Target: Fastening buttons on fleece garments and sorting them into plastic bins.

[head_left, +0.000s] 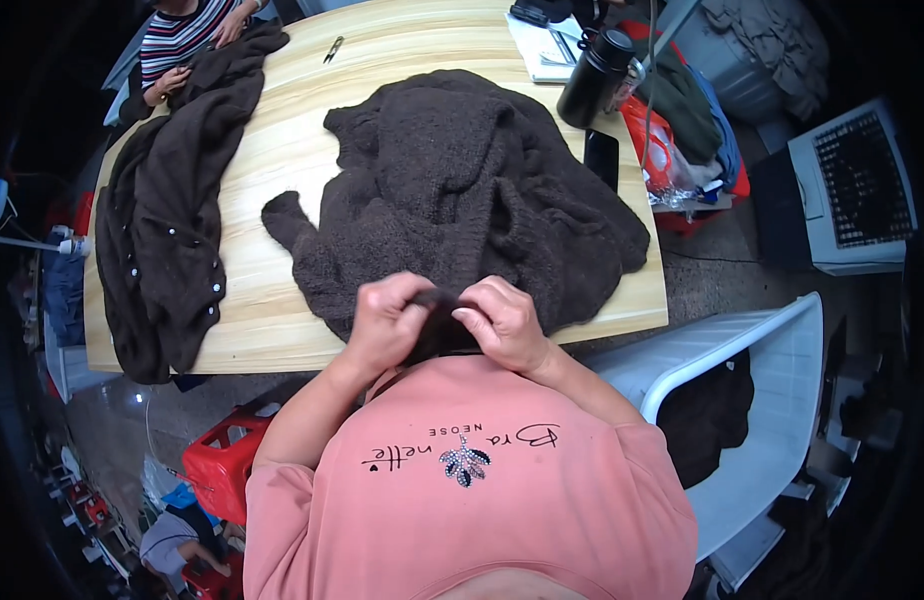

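Observation:
A dark brown knitted sweater [422,160] lies bunched over the middle of the wooden table, one sleeve end poking out to the left. At the table's near edge, my left hand [390,318] is closed on a fold of it, thumb against the curled fingers. Just to the right, my right hand [502,320] pinches the same stretch of knit between thumb and fingers. A short piece of the fabric spans the gap between both hands. What lies under the fingertips is hidden.
Across the wooden table [272,240], another person's hands [232,25] touch a dark buttoned cardigan [172,220]. Small thread snips [334,49] lie at the far side. A black bottle [597,75] and a phone [601,158] stand right. A grey bin [772,400] holds dark garments; a red stool [222,460] sits left.

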Demonstrator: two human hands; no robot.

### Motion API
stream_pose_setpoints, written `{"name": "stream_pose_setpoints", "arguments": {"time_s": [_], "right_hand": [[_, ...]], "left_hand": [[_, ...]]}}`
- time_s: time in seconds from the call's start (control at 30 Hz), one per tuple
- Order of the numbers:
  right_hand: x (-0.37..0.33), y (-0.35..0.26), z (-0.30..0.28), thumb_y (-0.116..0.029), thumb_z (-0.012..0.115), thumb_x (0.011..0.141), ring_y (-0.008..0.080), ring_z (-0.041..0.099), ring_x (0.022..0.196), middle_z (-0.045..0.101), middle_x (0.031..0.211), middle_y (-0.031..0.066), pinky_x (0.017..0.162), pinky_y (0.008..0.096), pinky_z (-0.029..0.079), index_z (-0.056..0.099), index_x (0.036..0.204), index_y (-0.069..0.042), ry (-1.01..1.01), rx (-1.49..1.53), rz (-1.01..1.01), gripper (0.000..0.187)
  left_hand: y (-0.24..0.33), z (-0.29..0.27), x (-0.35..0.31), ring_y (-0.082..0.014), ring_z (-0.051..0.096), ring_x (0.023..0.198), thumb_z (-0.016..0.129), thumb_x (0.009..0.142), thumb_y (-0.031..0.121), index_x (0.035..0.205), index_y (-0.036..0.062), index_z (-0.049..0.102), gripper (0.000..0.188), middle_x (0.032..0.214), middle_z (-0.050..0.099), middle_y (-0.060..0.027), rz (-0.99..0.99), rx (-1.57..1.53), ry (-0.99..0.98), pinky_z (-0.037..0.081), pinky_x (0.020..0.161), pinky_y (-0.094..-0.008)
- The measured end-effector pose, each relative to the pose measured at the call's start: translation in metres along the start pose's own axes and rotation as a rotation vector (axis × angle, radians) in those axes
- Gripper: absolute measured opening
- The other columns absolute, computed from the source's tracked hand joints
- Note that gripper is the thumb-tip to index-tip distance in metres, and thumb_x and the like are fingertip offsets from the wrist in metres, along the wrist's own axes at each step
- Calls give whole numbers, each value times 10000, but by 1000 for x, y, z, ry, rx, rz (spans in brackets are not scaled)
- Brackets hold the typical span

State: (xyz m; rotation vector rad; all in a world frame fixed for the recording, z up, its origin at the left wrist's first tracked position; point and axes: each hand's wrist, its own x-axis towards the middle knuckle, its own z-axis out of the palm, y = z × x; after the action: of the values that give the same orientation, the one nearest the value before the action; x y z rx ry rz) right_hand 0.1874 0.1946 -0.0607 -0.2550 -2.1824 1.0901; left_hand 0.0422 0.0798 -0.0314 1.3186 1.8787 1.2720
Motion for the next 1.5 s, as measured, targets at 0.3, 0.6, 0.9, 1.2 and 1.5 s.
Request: {"name": "stream_pose_setpoints", "arguments": {"time_s": [0.3, 0.6, 0.9, 1.2, 1.5], "right_hand": [[-30, 94, -9, -248, 674, 743, 356, 477, 1017, 489, 1091, 195, 878, 411, 400, 450, 1154, 18, 179, -351, 542, 539], [-11, 142, -21, -159, 703, 680, 384, 466, 1020, 452, 1064, 205, 826, 438, 431, 376, 1124, -5, 122, -772, 707, 572], [-18, 169, -43, 72, 432, 688, 248, 586, 938, 604, 1026, 128, 865, 341, 459, 543, 1078, 32, 931, 867, 793, 407], [16, 67, -167, -378, 628, 796, 274, 569, 987, 550, 1150, 111, 880, 429, 453, 509, 1167, -32, 906, 981, 441, 521], [-9, 82, -69, -13, 639, 675, 113, 537, 786, 587, 849, 34, 746, 240, 440, 589, 936, 28, 421, 273, 558, 269]], "left_hand": [[-8, -49, 29, -99, 576, 729, 556, 820, 20, 888, -35, 599, 97, 837, 631, -56, -171, -548, 440, 470, 682, -236], [-17, -78, 25, -208, 627, 736, 525, 842, 44, 952, -41, 580, 150, 866, 636, -135, -297, -920, 610, 514, 707, -315], [-25, -94, 22, -242, 629, 789, 513, 830, 29, 949, -57, 579, 161, 895, 633, -154, -292, -972, 673, 509, 760, -349], [68, -214, 42, -262, 637, 818, 529, 841, 110, 935, -5, 586, 159, 907, 641, -124, 155, -980, 811, 513, 799, -374], [-21, -51, 30, -114, 561, 722, 575, 694, -39, 885, -24, 605, 194, 849, 618, -67, -319, -646, 437, 456, 658, -234]]}}
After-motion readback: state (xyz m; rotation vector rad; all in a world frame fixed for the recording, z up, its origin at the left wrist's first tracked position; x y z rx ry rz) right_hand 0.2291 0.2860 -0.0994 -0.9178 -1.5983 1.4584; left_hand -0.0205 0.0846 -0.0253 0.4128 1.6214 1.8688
